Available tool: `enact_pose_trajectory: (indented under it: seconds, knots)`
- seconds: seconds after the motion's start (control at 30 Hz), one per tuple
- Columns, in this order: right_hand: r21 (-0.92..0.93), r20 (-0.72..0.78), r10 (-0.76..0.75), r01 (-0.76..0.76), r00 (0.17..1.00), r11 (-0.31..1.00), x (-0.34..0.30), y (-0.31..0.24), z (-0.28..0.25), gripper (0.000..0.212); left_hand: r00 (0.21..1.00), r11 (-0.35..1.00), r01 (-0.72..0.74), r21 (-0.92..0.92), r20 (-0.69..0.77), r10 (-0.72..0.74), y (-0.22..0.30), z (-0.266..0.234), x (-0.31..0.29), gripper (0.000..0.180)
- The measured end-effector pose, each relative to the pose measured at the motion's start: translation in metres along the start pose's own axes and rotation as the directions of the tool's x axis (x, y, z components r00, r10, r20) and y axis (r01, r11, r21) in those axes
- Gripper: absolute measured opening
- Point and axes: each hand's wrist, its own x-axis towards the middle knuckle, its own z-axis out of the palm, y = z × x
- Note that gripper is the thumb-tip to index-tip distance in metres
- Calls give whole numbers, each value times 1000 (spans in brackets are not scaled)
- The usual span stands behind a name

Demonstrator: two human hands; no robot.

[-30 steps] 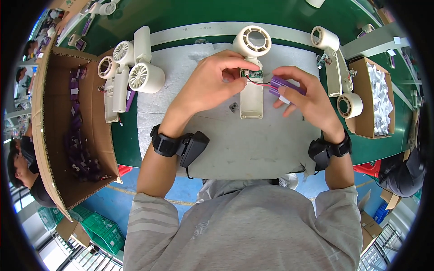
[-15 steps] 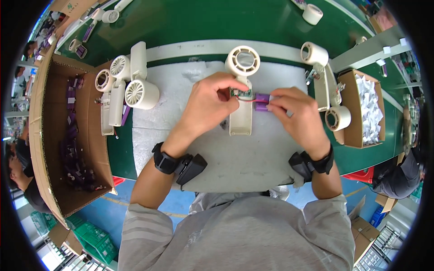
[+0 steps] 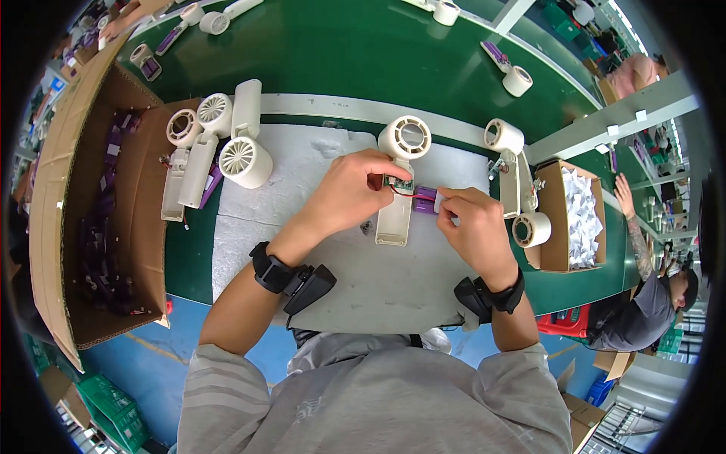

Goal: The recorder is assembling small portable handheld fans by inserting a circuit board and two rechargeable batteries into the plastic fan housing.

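Note:
A cream handheld-fan shell lies on the foam mat, its round fan head (image 3: pixel 386 140) at the far end and its hollow handle (image 3: pixel 392 227) toward me. My left hand (image 3: pixel 349 189) is closed around the neck, thumb and forefinger at the small green circuit board (image 3: pixel 401 184). Thin red and dark wires (image 3: pixel 405 195) run from the board to a purple battery (image 3: pixel 425 200) just right of the handle. My right hand (image 3: pixel 475 227) pinches the battery's right end, by a white patch there; the fingertips partly cover it.
Left stands a carton (image 3: pixel 144 250) of purple batteries, beside several fan shells (image 3: pixel 246 162). At right are more fan parts (image 3: pixel 511 178) and a box of white paper pieces (image 3: pixel 581 219). A metal rail (image 3: pixel 318 104) borders the green surface beyond. A co-worker (image 3: pixel 643 303) sits at right.
The whole view has shifted, with the bench lower in the picture. Both hands keep their grip at the board and battery; the right hand's fingers look more curled.

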Motion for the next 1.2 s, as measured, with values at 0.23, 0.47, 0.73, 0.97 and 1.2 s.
enact_pose_trajectory:
  seconds: [0.23, 0.47, 0.73, 0.97, 1.2]
  knots:
    - [48, 72, 59, -63, 996, 997, 2, -9, -11, 11, 999, 998, 32, 46, 35, -34, -3, -3, -1, 33]
    - [2, 124, 8, -8, 992, 1000, 6, -7, -13, 11, 999, 997, -12, 77, 33, 9, -4, -2, -1, 33]
    - [-199, 129, -3, 29, 992, 980, 7, -16, -3, 9, 998, 991, -56, 120, 33, 52, -4, -1, 1, 33]
    - [-9, 21, 148, -148, 989, 989, 2, -4, -2, 11, 998, 992, -53, 113, 32, 50, -4, -3, -2, 33]
    - [43, -79, 346, -343, 935, 938, 0, 17, -42, 15, 999, 995, -46, 89, -2, 46, -5, 0, 2, 32]
